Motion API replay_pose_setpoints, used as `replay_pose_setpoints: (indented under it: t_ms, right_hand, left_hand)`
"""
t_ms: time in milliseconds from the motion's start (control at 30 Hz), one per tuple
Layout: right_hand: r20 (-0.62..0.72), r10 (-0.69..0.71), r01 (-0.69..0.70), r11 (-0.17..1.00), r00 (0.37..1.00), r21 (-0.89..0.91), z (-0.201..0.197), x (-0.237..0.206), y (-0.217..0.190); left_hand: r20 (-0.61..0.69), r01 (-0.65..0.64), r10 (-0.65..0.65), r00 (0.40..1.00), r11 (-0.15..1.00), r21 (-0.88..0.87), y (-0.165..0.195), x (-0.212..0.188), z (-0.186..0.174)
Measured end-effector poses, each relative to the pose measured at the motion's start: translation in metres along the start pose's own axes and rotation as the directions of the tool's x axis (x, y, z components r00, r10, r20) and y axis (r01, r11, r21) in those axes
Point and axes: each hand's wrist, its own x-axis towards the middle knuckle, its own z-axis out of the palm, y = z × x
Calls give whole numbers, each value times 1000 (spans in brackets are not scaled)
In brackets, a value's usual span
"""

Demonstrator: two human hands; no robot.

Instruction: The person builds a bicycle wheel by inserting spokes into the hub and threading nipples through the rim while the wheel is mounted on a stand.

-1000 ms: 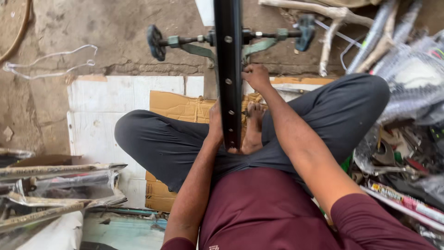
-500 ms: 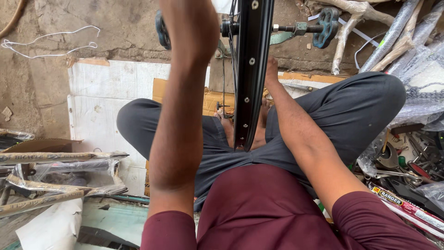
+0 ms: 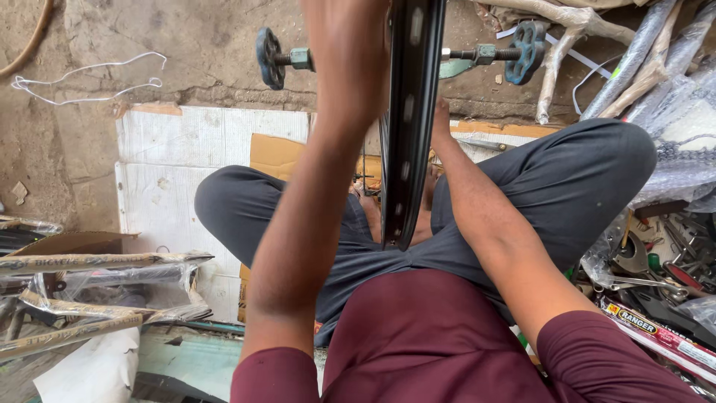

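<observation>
Black wheel rim (image 3: pixel 406 127) is seen edge-on at upper centre of the frame, standing upright between the crossed legs. Left hand (image 3: pixel 347 30) is raised at the top edge, just left of the rim; its fingers are cut off, so grip cannot be told. Right hand (image 3: pixel 441 119) is pressed against the rim's right side, fingers hidden. Threaded stand handles (image 3: pixel 270 58) are seen behind.

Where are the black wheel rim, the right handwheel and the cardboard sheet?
black wheel rim (image 3: pixel 409 134): head view, on its inner face with the spoke holes.
right handwheel (image 3: pixel 528 42): head view, on the blue-green wheel's hub.
cardboard sheet (image 3: pixel 277 155): head view, on its bare brown top left of the legs.
</observation>
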Motion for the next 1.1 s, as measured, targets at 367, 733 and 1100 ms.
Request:
replay_pose_setpoints:
  t_ms: [367,733,1100]
  right_hand:
    - [36,372,-329,765,927,554,9,8,28]
    - [-104,-164,131,955,981,-268,2,-1,19]
    - [-39,260,-261,965,965,-28,12,9,27]
  left_hand:
    - [-22,275,-612,791,386,-881,-93,-222,99]
    - [15,372,-643,765,424,-826,-122,-238,78]
    - [48,415,-614,788,471,-779,-108,-246,70]
